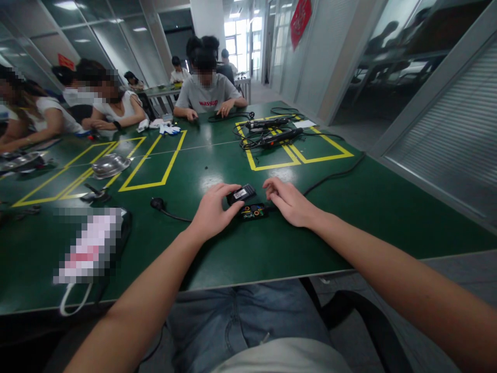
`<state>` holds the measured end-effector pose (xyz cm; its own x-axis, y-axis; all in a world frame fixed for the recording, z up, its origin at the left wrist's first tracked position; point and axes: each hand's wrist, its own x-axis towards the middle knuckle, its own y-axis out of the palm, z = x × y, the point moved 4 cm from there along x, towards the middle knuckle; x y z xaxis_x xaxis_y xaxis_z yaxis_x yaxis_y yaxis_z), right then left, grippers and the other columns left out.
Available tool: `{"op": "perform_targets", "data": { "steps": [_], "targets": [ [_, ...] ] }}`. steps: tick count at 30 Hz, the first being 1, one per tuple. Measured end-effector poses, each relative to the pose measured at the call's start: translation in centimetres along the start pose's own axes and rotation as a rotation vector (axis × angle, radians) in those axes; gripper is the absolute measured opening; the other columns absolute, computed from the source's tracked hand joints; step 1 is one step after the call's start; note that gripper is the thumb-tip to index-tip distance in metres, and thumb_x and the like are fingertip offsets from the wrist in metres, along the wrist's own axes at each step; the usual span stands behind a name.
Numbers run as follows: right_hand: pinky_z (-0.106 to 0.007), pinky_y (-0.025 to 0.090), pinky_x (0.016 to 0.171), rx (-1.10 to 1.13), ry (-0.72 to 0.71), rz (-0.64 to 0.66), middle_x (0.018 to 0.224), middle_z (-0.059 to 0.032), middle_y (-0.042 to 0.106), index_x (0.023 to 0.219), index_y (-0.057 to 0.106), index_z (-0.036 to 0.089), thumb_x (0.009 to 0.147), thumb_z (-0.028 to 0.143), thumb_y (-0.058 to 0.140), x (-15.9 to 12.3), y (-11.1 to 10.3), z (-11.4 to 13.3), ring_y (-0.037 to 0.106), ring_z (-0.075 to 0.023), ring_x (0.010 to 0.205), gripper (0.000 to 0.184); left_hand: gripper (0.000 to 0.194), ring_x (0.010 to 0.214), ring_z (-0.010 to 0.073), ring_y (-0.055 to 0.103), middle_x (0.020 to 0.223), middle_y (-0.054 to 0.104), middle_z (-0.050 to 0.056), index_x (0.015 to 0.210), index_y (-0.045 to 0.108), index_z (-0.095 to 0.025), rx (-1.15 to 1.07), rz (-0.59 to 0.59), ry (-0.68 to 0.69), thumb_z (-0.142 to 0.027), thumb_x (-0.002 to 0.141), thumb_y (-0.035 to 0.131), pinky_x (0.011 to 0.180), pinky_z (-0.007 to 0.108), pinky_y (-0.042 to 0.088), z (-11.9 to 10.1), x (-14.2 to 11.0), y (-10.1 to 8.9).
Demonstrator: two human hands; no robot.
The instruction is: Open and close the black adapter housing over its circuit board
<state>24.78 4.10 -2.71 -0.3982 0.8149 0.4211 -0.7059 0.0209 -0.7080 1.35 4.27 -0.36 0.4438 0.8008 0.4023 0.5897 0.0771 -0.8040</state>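
My left hand [215, 210] is closed on a black plastic cover [241, 193] with a white label and ridges, its fingers at the far edge and its thumb at the near side. Just below the cover lies an open black case [254, 211] with a circuit board and copper-coloured coils showing inside. The left thumb is close to this case; whether it touches is hard to tell. To the right, my right hand [289, 201] hovers beside the case with loosely curled fingers, and nothing shows between them. A black cord with a plug [157, 203] leads towards the case from the left.
A black cable [336, 176] runs from behind my right hand. Corded black tools [275, 132] lie within yellow tape at the far right. A metal bowl [111, 166] and a phone-like object with a strap [91, 243] are on the left. Across the green table [217, 264] sits another person [207, 90].
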Motion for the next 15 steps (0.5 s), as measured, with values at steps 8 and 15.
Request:
{"op": "perform_targets", "data": {
  "steps": [8, 15],
  "targets": [
    [-0.04, 0.044, 0.083, -0.034, 0.005, 0.026, 0.092, -0.0053, 0.072, 0.105, 0.062, 0.023, 0.103, 0.028, 0.048, 0.1, 0.2, 0.0, 0.066, -0.0259, 0.083, 0.014, 0.036, 0.112, 0.0313, 0.068, 0.122, 0.076, 0.01, 0.134, 0.076, -0.024, -0.007, 0.228, 0.154, -0.029, 0.098, 0.076, 0.101, 0.05, 0.055, -1.8, -0.4, 1.5],
    [-0.036, 0.042, 0.077, -0.063, -0.014, 0.056, 0.09, -0.0049, 0.071, 0.095, 0.064, 0.022, 0.098, 0.029, 0.058, 0.2, 0.4, 0.2, 0.06, -0.0218, 0.075, 0.01, 0.034, 0.111, 0.0304, 0.068, 0.12, 0.076, 0.01, 0.133, 0.076, -0.023, -0.024, 0.236, 0.16, -0.029, 0.099, 0.075, 0.101, 0.049, 0.055, -1.8, -0.5, 1.5]
  ]
}}
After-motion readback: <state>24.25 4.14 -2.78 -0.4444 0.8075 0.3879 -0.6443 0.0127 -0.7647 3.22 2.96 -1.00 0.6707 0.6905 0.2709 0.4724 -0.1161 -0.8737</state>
